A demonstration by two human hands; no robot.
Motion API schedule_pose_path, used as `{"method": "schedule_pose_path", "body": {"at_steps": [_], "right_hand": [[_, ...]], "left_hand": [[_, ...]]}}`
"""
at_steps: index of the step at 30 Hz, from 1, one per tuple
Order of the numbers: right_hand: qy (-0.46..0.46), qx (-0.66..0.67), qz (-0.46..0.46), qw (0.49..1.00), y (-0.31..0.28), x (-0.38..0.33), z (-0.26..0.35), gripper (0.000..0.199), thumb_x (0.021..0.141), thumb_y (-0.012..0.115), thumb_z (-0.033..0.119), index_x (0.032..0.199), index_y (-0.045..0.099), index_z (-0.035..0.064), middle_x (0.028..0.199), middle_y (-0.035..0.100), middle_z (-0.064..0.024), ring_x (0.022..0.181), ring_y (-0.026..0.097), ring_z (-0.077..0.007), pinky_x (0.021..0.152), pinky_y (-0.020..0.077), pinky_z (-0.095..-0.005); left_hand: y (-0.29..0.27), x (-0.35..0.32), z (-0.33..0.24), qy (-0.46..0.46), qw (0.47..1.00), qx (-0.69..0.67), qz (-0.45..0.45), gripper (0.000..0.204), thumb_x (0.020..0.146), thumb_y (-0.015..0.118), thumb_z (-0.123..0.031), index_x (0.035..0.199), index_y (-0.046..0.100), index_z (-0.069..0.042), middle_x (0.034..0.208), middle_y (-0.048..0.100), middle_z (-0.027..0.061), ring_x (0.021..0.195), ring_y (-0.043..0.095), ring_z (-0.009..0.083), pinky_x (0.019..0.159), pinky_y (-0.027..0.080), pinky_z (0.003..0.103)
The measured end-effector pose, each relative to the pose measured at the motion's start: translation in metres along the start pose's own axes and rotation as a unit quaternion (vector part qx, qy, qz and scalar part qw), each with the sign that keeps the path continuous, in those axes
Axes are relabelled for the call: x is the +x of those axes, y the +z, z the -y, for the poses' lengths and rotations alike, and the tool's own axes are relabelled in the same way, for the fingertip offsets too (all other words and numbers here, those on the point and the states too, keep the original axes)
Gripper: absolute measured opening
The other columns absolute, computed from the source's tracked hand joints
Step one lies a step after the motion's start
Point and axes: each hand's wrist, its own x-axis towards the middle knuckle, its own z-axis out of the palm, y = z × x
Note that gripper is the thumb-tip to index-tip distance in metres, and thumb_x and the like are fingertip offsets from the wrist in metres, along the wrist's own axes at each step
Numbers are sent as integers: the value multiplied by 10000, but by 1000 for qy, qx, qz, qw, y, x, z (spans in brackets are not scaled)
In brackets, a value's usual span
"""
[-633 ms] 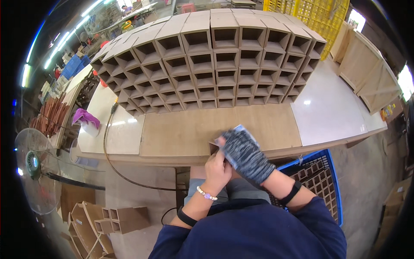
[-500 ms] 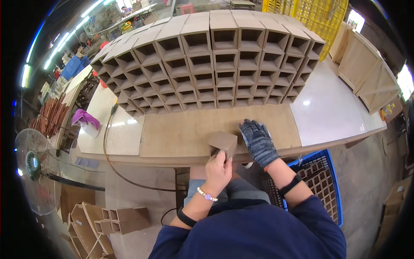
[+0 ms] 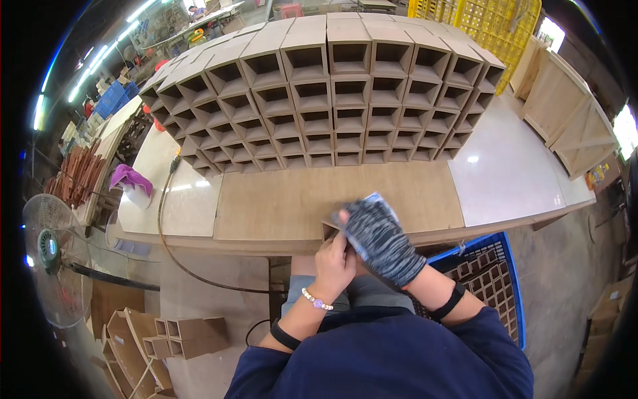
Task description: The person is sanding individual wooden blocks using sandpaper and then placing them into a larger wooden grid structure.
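My left hand [image 3: 335, 263], bare with a beaded bracelet, grips a small brown wooden box [image 3: 329, 230] at the front edge of the worktable. Only a sliver of the box shows; my right hand covers the rest. That right hand [image 3: 384, 241], in a grey-black knit glove, lies across the top of the box with its fingers bent over it. A thin pale blue-white sheet [image 3: 376, 198] sticks out from under the glove; its kind is unclear. Behind both hands, similar square open boxes [image 3: 350, 60] are stacked in several rows.
The worktable has a plywood board [image 3: 279, 199] between white panels [image 3: 495, 179]. A blue crate [image 3: 510, 279] of boxes stands below on the right. At left are a hose [image 3: 161, 223], a fan [image 3: 50, 249], a purple cloth [image 3: 129, 178] and loose boxes [image 3: 193, 336].
My right hand has moved left from the board onto the box, bringing the pale sheet with it. My left hand keeps its hold on the box, almost unmoved.
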Motion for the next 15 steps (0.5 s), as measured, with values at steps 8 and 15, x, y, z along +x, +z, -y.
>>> {"method": "schedule_pose_path", "body": {"at_steps": [8, 15], "right_hand": [[53, -41, -17, 998, 13, 5, -25, 361, 783, 465, 104, 1133, 495, 21, 1095, 527, -198, 1037, 497, -307, 951, 335, -423], [71, -9, 24, 997, 39, -6, -46, 436, 783, 469, 88, 1216, 440, 47, 1180, 489, -182, 1120, 452, -302, 975, 313, -411]], "left_hand": [[0, -3, 3, -41, 998, -42, -3, 237, 709, 583, -31, 937, 521, -8, 694, 566, 163, 644, 552, 332, 565, 439, 382], [-2, -2, -4, -111, 969, -218, -46, 268, 774, 603, -99, 1005, 524, 10, 809, 615, 123, 685, 600, 238, 602, 449, 324]]}}
